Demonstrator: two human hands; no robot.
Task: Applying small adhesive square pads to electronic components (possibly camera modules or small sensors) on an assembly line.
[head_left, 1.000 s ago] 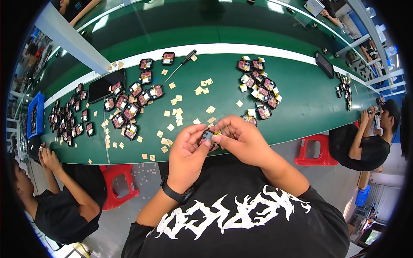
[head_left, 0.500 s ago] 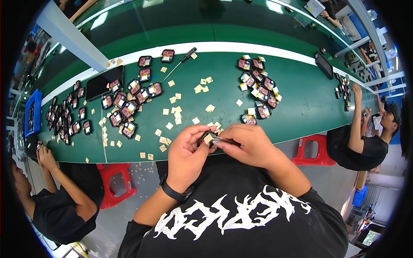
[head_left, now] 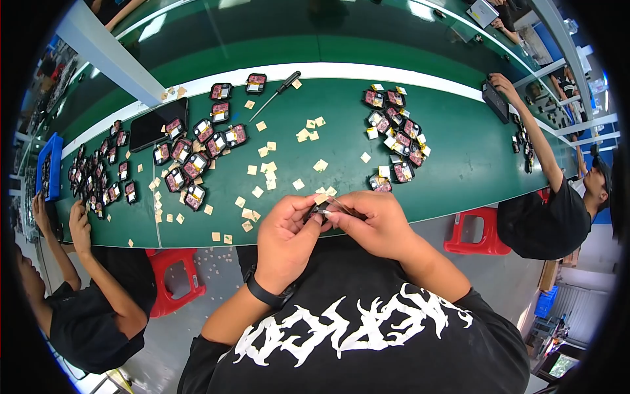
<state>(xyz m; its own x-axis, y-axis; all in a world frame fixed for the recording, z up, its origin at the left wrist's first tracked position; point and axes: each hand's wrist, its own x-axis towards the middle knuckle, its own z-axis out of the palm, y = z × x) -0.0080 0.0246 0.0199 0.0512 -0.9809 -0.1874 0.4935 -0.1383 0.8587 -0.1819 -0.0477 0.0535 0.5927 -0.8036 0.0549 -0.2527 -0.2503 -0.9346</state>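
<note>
Just over the near table edge, my left hand [head_left: 290,226] pinches a small black housing [head_left: 315,212] between thumb and fingers. A pale yellow paper square [head_left: 321,198] shows at the top of that housing. My right hand [head_left: 371,223] is closed on a thin grey tool [head_left: 350,212] that looks like tweezers; its tip meets the housing beside my left thumb. My fingers hide most of the housing and part of the tool. Beyond my hands, pale paper squares [head_left: 270,176] lie scattered on the green table [head_left: 328,141].
Black housings with dark red circuit boards [head_left: 195,165] cluster at left; others [head_left: 401,140] sit right of centre. A screwdriver [head_left: 275,95], a black tablet-like panel [head_left: 157,125] and a blue bin [head_left: 49,167] are farther off. Co-workers sit on both sides; red stools [head_left: 176,279] stand below.
The yellow square on the housing has shifted up and away from me. The right co-worker's arm now reaches to a black box; the left co-worker's hands have moved apart, one toward the blue bin.
</note>
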